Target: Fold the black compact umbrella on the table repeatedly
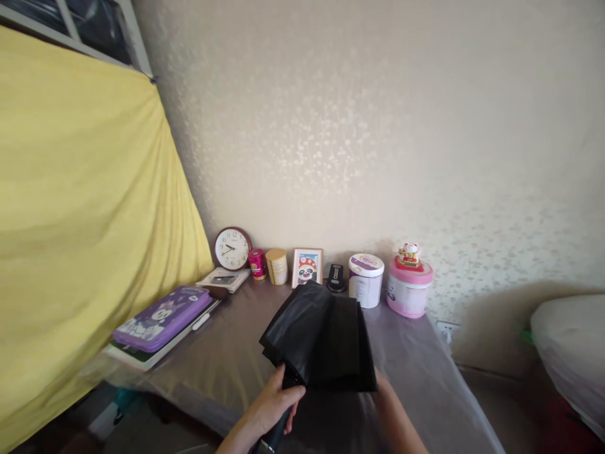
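Big pale patterned wall [378, 126] at the back, yellow cloth [85, 208] draped down the left, and out front the grey-covered table [227, 359]. Right above it, centre stage, the black folding umbrella [326, 347]! It's held up over the near half, its loose canopy panels fanned out; whether any of it rests on the cover, I cannot tell.

Past it, left to right: a purple zip case [163, 318], a round clock [232, 249], a framed panda picture [307, 268], a white-and-purple tub [365, 287] and a pink-lidded tub [406, 293], all clear of the hands.

To those hands! The left hand [278, 400] has its fingers wrapped around the umbrella at the top of the handle, thumb laid across the front. The right hand [385, 386] is at the far lower corner of the canopy, fingers behind the fabric; how far they're curled, or whether they pinch, I cannot tell.

How does it handle? Light overall, I'd judge, with the weight towards the shaft and handle. That fabric looks thin, soft and a bit slick, prone to slide and flop; the ribs inside should be springy and bendable. Best hold: firm on the stiff handle [275, 432], gentle at the panel edges.
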The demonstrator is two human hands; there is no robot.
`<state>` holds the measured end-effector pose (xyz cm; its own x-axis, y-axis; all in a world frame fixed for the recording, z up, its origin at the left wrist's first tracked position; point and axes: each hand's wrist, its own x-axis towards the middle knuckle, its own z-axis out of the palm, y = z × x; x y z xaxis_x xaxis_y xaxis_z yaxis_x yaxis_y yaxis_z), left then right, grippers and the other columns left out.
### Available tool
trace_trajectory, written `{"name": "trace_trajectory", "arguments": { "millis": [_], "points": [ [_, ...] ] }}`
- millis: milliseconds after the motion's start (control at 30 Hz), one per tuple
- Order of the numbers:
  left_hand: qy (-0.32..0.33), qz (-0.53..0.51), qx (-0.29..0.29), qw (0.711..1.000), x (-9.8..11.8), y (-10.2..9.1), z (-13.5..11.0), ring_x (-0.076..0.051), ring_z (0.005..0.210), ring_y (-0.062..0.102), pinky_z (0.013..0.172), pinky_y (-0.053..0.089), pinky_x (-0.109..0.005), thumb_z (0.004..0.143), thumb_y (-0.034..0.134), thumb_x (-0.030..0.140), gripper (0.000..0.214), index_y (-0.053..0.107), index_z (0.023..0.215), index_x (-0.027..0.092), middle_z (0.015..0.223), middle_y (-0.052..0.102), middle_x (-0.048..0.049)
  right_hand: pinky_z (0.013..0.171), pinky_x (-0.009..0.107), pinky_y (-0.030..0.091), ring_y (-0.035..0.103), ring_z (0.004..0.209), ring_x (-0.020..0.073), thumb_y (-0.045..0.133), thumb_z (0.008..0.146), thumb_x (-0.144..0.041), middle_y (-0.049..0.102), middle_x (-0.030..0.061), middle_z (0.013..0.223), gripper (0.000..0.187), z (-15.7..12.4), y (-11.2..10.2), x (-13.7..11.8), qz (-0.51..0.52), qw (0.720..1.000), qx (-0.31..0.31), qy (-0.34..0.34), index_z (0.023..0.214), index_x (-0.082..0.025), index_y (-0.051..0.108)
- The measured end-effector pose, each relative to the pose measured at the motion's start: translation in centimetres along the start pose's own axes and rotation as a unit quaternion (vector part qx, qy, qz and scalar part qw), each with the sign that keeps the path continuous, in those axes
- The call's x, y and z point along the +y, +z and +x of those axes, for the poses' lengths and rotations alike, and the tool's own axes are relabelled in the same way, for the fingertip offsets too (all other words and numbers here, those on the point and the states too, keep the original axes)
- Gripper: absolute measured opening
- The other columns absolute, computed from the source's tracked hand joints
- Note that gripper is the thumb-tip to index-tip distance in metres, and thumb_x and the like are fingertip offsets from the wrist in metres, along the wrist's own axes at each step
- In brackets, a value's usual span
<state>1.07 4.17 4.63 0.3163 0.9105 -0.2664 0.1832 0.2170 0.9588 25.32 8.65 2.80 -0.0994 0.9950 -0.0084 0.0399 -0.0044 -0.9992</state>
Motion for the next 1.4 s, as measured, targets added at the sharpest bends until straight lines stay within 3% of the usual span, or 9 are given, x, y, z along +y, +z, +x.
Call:
{"name": "trace_trajectory", "arguments": {
  "millis": [200, 367, 500, 667, 833, 1033, 1133, 1233, 1400],
  "points": [
    [-0.009, 0.039, 0.036, 0.999, -2.3, 1.0, 0.8, -0.009, 0.026, 0.041, 0.028, 0.030, -0.016, 0.072, 0.063, 0.033, 0.040, 0.043, 0.104, 0.019, 0.041, 0.044, 0.0130, 0.036, 0.018, 0.034, 0.040, 0.035, 0.0062, 0.059, 0.075, -0.033, 0.050, -0.0057, 0.044, 0.022, 0.4, -0.5, 0.6, -0.083, 0.990, -0.084, 0.079, 0.064, -0.015, 0.059],
    [0.004, 0.066, 0.067, 0.996, -2.3, 1.6, -0.1, -0.007, 0.028, 0.044, 0.030, 0.031, -0.017, 0.071, 0.065, 0.028, 0.050, 0.041, 0.115, 0.018, 0.055, 0.054, 0.0084, 0.037, 0.017, 0.032, 0.040, 0.036, 0.0063, 0.053, 0.067, -0.030, 0.051, -0.0073, 0.047, 0.013, -1.9, -3.2, 0.9, -0.137, 0.985, -0.065, 0.088, 0.070, -0.018, 0.059],
    [-0.021, 0.063, 0.022, 0.998, -2.7, 1.2, -1.1, -0.012, 0.033, 0.051, 0.033, 0.034, -0.020, 0.074, 0.061, 0.034, 0.060, 0.036, 0.126, 0.019, 0.068, 0.059, 0.0025, 0.042, 0.022, 0.038, 0.050, 0.042, 0.0121, 0.049, 0.068, -0.038, 0.054, -0.0044, 0.048, 0.020, -3.5, -5.4, 1.5, -0.195, 0.977, -0.007, 0.081, 0.066, -0.020, 0.058],
    [0.029, 0.186, 0.085, 0.979, -3.0, 0.7, -1.5, -0.028, 0.085, 0.065, 0.076, 0.046, -0.035, 0.070, 0.064, 0.033, 0.070, 0.039, 0.132, 0.011, 0.094, 0.066, -0.0135, 0.063, 0.030, 0.047, 0.063, 0.065, 0.0213, 0.044, 0.069, -0.051, 0.067, 0.0025, 0.064, 0.038, -4.5, -6.7, 1.6, -0.300, 0.950, 0.083, 0.013, 0.073, -0.021, 0.067],
    [0.070, 0.322, 0.107, 0.938, -2.9, 0.8, -1.7, -0.035, 0.101, 0.059, 0.088, 0.039, -0.046, 0.075, 0.056, 0.026, 0.066, 0.037, 0.138, 0.016, 0.114, 0.062, -0.0185, 0.050, 0.029, 0.045, 0.057, 0.044, 0.0182, 0.039, 0.070, -0.051, 0.062, -0.0001, 0.053, 0.043, -5.2, -7.0, 1.1, -0.315, 0.940, 0.125, 0.052, 0.080, -0.021, 0.067],
    [0.069, 0.176, 0.031, 0.981, -3.2, 1.1, -2.3, -0.027, 0.100, 0.062, 0.088, 0.045, -0.037, 0.076, 0.056, 0.027, 0.075, 0.023, 0.144, 0.024, 0.139, 0.045, -0.0124, 0.054, 0.029, 0.048, 0.062, 0.051, 0.0195, 0.042, 0.070, -0.052, 0.065, 0.0017, 0.058, 0.041, -5.2, -6.8, 0.6, -0.298, 0.939, 0.167, 0.039, 0.084, -0.021, 0.066],
    [0.041, 0.138, 0.021, 0.989, -3.5, 1.3, -2.2, -0.026, 0.087, 0.067, 0.081, 0.050, -0.039, 0.078, 0.052, 0.028, 0.076, 0.017, 0.145, 0.024, 0.140, 0.043, -0.0140, 0.062, 0.031, 0.051, 0.066, 0.063, 0.0220, 0.045, 0.072, -0.052, 0.069, 0.0044, 0.067, 0.041, -4.9, -6.4, -0.2, -0.279, 0.940, 0.196, 0.007, 0.088, -0.021, 0.065],
    [0.092, 0.190, 0.071, 0.975, -4.1, 1.8, -1.9, -0.029, 0.119, 0.050, 0.101, 0.036, -0.039, 0.073, 0.056, 0.024, 0.075, 0.029, 0.142, 0.017, 0.139, 0.044, -0.0135, 0.069, 0.032, 0.052, 0.067, 0.073, 0.0238, 0.047, 0.077, -0.050, 0.070, 0.0076, 0.079, 0.038, -4.8, -4.9, -2.4, -0.281, 0.930, 0.235, -0.039, 0.091, -0.021, 0.065],
    [0.082, 0.225, 0.061, 0.969, -4.3, 2.6, -1.7, -0.031, 0.124, 0.044, 0.104, 0.032, -0.040, 0.072, 0.054, 0.026, 0.079, 0.024, 0.143, 0.010, 0.136, 0.047, -0.0179, 0.082, 0.035, 0.052, 0.063, 0.092, 0.0243, 0.044, 0.087, -0.036, 0.065, 0.0099, 0.099, 0.028, -5.9, 2.2, -6.1, -0.329, 0.885, 0.222, -0.242, 0.097, -0.019, 0.064]
  ]
}}
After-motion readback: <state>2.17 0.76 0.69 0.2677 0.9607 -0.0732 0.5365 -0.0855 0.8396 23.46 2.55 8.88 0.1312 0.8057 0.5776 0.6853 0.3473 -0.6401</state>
